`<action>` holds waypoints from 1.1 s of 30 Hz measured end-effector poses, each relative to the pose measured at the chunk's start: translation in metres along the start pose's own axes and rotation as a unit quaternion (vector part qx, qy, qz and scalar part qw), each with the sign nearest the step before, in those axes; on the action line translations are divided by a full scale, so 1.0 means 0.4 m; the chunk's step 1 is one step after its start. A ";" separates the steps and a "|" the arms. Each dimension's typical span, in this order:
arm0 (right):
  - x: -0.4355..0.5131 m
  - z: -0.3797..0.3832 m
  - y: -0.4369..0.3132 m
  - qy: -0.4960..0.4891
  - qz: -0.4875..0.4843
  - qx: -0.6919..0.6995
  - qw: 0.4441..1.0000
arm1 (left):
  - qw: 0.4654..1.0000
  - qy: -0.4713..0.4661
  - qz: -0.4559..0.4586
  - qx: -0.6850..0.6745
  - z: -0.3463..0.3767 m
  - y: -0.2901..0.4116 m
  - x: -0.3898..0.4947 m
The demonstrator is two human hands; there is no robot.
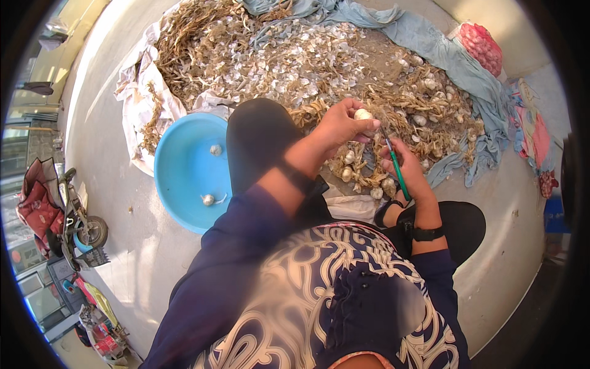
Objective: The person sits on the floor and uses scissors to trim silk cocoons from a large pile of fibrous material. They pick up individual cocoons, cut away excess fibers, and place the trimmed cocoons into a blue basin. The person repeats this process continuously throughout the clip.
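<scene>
My left hand (343,125) pinches a pale garlic bulb (363,114) between thumb and fingers, above the heap. Just to its right, my right hand (405,163) grips a green-handled cutting tool (397,169), whose narrow metal end points up at the bulb; whether it is scissors or another cutter I cannot tell. Braided dry garlic stalks (405,99) with bulbs attached lie beyond and below both hands. A blue plastic basin (177,203) stands left of my knee, with a garlic bulb (215,150) and a second bulb with a pale strand (208,199) inside.
Loose garlic skins (295,69) and dry stalks (184,50) cover a cloth, edged by blue-grey fabric (428,39). A red mesh sack (480,48) stands at the upper right. Farther left are a parked two-wheeler (76,221) and assorted items (108,339) on the floor.
</scene>
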State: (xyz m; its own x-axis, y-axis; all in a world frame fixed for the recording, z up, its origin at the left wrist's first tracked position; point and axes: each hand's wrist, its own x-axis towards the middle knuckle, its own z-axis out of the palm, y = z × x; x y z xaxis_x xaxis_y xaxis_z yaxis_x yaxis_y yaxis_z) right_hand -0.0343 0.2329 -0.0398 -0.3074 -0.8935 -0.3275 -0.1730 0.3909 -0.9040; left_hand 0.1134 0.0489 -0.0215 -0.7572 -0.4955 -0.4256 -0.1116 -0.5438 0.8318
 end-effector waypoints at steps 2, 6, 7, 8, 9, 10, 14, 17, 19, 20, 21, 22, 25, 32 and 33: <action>-0.001 0.004 0.006 0.011 0.020 0.021 1.000 | 0.999 -0.002 -0.004 0.035 -0.002 0.002 -0.001; 0.005 0.009 -0.004 0.035 0.007 -0.025 0.999 | 0.998 0.013 -0.012 0.059 0.001 0.006 -0.007; 0.004 0.010 -0.009 0.041 0.004 -0.034 0.999 | 0.999 0.016 -0.008 0.051 0.004 0.004 -0.007; 0.002 0.010 -0.014 0.047 0.002 -0.044 0.998 | 0.998 0.021 -0.003 0.054 0.005 0.001 -0.003; 0.001 0.009 -0.020 0.048 0.003 -0.054 0.997 | 0.998 0.026 0.003 0.051 0.005 0.000 0.002; -0.001 0.008 -0.025 0.048 0.004 -0.064 0.997 | 0.999 0.032 0.006 0.044 0.005 -0.003 0.004; 0.001 0.007 -0.035 0.047 -0.007 -0.095 0.994 | 0.995 0.061 -0.007 0.073 0.000 -0.012 0.011; 0.000 0.010 -0.032 0.071 -0.034 -0.129 0.988 | 0.995 0.055 0.008 0.082 -0.001 -0.010 0.013; 0.000 0.012 -0.029 0.087 -0.055 -0.146 0.984 | 0.994 0.049 0.007 0.094 0.001 -0.005 0.011; 0.000 0.015 -0.027 0.100 -0.065 -0.152 0.981 | 0.993 0.042 -0.004 0.106 -0.001 0.001 0.009; -0.001 0.019 -0.025 0.109 -0.076 -0.147 0.980 | 0.992 0.035 -0.015 0.117 -0.001 0.005 0.006; -0.001 0.022 -0.024 0.119 -0.084 -0.142 0.979 | 0.991 0.022 -0.018 0.131 0.000 0.007 0.003; -0.003 0.016 -0.024 0.097 -0.077 -0.151 0.981 | 0.987 -0.003 -0.026 0.156 0.003 0.009 -0.007; -0.007 0.002 -0.041 0.062 -0.044 -0.177 0.981 | 0.989 0.000 -0.034 0.143 -0.001 0.001 -0.004; -0.008 0.001 -0.043 0.067 -0.054 -0.186 0.979 | 0.988 0.002 -0.040 0.147 -0.002 0.000 -0.003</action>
State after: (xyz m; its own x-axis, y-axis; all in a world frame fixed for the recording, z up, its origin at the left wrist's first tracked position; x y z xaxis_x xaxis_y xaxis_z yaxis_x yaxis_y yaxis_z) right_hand -0.0298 0.2289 -0.0235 -0.3837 -0.9070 -0.1736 -0.5323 0.3708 -0.7610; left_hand 0.1147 0.0491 -0.0214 -0.7358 -0.4616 -0.4955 -0.3538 -0.3618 0.8625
